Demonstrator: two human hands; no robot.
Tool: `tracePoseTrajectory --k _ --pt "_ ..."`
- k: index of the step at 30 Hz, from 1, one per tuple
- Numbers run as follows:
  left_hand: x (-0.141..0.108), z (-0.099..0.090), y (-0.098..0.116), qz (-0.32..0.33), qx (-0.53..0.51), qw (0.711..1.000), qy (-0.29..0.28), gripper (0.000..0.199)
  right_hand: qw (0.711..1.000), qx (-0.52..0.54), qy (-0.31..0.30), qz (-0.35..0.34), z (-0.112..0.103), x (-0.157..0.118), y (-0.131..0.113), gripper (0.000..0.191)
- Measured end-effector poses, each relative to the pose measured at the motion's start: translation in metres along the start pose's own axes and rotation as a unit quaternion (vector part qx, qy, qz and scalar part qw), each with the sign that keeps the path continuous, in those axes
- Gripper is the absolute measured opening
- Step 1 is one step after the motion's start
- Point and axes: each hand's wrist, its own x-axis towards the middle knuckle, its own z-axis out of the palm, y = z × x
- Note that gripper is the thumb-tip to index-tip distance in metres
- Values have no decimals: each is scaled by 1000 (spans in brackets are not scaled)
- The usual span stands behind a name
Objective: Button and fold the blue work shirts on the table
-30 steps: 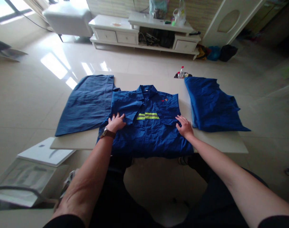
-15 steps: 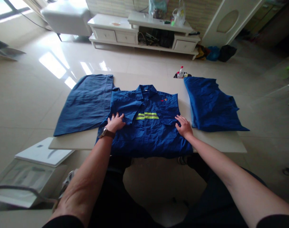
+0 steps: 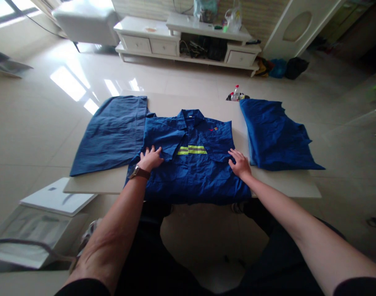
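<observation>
A blue work jacket (image 3: pixel 188 176) with a collar and a yellow-and-grey reflective stripe lies front up on the pale table (image 3: pixel 283 183). Its sleeves are folded in over the chest, and its lower part reaches the table's near edge. My left hand (image 3: pixel 151 158), with a watch at the wrist, rests on the jacket's left side, fingers spread. On the right side of the jacket my right hand (image 3: pixel 239 163) lies with its fingers stretched out along the edge. Neither hand grips the cloth.
Blue folded cloth (image 3: pixel 110 131) lies on the table at left, partly against the jacket. Another blue cloth (image 3: pixel 274 135) lies at right. A clear bottle with a red cap (image 3: pixel 235 93) shows beyond the far edge. A white cabinet (image 3: pixel 188 45) stands across the room; a white box (image 3: pixel 56 197) is at lower left.
</observation>
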Motion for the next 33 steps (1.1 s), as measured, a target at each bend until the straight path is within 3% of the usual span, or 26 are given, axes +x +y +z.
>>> tracePoseTrajectory --k 33 --pt "0 -1 2 -4 -2 1000 3 75 1000 3 -2 2 0 0 0 47"
